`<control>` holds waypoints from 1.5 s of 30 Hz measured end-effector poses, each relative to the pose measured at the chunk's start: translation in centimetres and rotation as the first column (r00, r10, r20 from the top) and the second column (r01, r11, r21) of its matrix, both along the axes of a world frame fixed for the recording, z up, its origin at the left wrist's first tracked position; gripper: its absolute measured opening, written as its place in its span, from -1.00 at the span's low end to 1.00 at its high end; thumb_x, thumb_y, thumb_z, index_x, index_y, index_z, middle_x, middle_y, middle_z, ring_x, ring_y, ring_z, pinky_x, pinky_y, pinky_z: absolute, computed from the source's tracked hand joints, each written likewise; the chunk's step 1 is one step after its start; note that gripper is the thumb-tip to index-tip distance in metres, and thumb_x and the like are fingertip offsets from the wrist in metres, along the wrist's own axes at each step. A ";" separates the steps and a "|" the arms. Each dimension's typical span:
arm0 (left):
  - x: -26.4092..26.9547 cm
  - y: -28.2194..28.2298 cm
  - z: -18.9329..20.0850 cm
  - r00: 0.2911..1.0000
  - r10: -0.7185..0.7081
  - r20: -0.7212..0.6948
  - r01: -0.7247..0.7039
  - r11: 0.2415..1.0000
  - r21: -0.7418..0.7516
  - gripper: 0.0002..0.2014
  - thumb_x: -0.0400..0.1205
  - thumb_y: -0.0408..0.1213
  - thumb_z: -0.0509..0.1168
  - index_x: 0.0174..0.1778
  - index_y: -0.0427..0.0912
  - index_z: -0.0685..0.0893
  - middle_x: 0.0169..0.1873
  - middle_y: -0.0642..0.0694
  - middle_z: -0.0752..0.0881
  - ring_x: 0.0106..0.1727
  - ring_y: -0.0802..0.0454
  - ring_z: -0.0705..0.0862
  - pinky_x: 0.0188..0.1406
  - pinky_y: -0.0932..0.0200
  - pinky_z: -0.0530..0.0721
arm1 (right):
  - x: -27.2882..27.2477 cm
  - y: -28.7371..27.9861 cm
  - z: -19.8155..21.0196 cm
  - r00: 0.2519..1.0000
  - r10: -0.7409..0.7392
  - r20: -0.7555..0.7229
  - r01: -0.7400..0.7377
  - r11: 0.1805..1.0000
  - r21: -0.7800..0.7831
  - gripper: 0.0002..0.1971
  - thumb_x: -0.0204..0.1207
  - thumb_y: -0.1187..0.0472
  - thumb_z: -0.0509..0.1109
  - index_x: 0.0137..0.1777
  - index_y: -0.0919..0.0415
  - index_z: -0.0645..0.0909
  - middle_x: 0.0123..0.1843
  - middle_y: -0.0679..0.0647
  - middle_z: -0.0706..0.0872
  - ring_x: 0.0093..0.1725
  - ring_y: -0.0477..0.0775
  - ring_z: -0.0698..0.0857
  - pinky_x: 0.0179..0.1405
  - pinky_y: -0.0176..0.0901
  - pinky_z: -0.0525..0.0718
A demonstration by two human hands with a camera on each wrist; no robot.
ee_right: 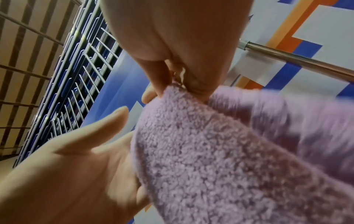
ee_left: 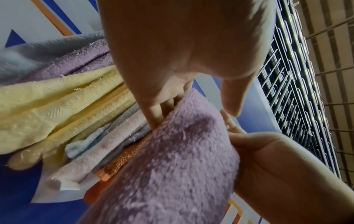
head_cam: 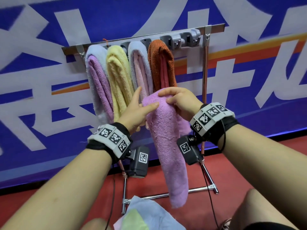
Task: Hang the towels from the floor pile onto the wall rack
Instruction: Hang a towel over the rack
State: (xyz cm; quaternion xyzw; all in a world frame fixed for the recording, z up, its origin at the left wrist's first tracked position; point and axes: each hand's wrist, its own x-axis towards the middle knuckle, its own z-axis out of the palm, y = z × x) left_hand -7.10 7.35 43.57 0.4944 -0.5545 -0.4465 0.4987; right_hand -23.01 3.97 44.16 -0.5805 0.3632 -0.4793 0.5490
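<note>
A folded purple towel [head_cam: 166, 138] [ee_left: 172, 166] [ee_right: 210, 151] hangs down in front of the wall rack [head_cam: 142, 39]. My right hand [head_cam: 176, 98] [ee_right: 182, 75] grips its top fold with curled fingers. My left hand [head_cam: 141, 105] [ee_left: 191, 98] lies against the towel's left side; its fingers are straight behind the cloth and the thumb lies loosely over the front. Hanging on the rack are a lilac-and-grey towel [head_cam: 98, 80], a yellow one [head_cam: 118, 77], a grey-and-pink one [head_cam: 141, 68] and a rust-orange one [head_cam: 161, 63]. The floor pile [head_cam: 146, 213] lies below.
Bare grey hooks [head_cam: 182, 41] sit at the rack's right end, above my right hand. The stand's right pole [head_cam: 205, 72] and its chrome foot bar [head_cam: 196, 190] stand on the red floor. A blue banner with white lettering hangs behind the rack. My knees are at the bottom edge.
</note>
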 end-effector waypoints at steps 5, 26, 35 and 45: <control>-0.8 0.3 -0.8 0.997 -0.045 0.067 0.050 0.996 -0.080 -0.12 0.55 -0.68 0.27 0.67 0.00 0.02 0.20 -0.40 0.66 -0.10 0.03 0.70 -0.13 0.20 0.71 | -0.2 -0.4 0.3 0.996 -0.088 0.011 0.088 0.996 0.006 -0.56 0.42 0.67 0.05 -0.23 0.18 0.64 -0.34 0.12 0.61 -0.36 -0.01 0.53 -0.41 -0.26 0.50; -0.7 -1.3 2.8 0.977 0.212 0.031 -0.203 0.961 -0.190 -0.65 0.50 -0.55 0.40 0.16 -0.17 0.66 0.08 -0.22 0.68 0.06 0.01 0.63 0.29 0.11 0.57 | -0.2 1.3 -0.7 0.992 0.094 -0.089 -0.087 0.993 0.074 -0.65 0.46 0.49 0.27 -0.36 0.10 0.74 -0.35 0.09 0.60 -0.48 0.06 0.37 -0.60 -0.24 0.32; -1.3 -0.9 3.5 0.985 0.139 -0.098 -0.153 0.976 -0.154 -0.57 0.55 -0.54 0.36 0.33 -0.16 0.57 -0.01 -0.15 0.69 0.03 -0.04 0.64 0.02 0.13 0.60 | -0.7 2.7 1.0 0.999 0.023 -0.027 -0.023 0.999 -0.025 -0.71 0.50 0.62 0.22 -0.21 0.25 0.64 -0.66 -0.16 0.60 -0.68 -0.28 0.50 -0.69 -0.48 0.40; -2.4 0.8 2.6 1.000 -0.019 -0.015 0.018 0.999 -0.045 -0.32 0.57 -0.50 0.33 0.56 0.06 0.31 0.20 -0.07 0.68 0.14 -0.03 0.69 0.00 0.15 0.64 | -1.2 2.1 2.2 0.988 -0.051 0.144 0.046 0.998 0.041 -0.62 0.47 0.65 0.14 -0.04 0.25 0.69 -0.08 0.26 0.71 -0.09 0.17 0.67 0.07 -0.03 0.65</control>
